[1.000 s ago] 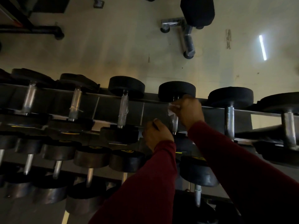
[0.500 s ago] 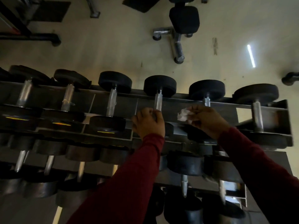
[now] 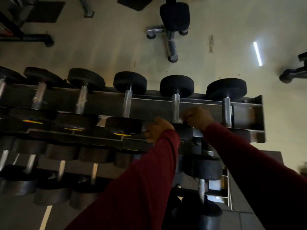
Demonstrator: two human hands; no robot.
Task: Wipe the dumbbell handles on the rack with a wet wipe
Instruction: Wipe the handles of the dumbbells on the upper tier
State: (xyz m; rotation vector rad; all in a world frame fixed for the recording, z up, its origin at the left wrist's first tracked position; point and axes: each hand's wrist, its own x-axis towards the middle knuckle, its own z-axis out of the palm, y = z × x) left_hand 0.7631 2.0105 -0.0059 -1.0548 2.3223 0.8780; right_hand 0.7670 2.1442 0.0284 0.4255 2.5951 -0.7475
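A dark dumbbell rack carries several black dumbbells with chrome handles on its top row. My right hand grips a white wet wipe against the lower end of the second handle from the right. My left hand rests curled on the rack's front rail between that dumbbell and its left neighbour. Whether it holds anything is hidden by the dim light. Both arms wear dark red sleeves.
More dumbbells fill the lower tiers. A padded bench on a chrome frame stands on the pale floor beyond the rack. Black machine feet lie at the far left and far right. The rack ends at the right.
My right hand carried the wipe rightward from one handle onto the lower end of its right neighbour. My left hand followed along the front rail.
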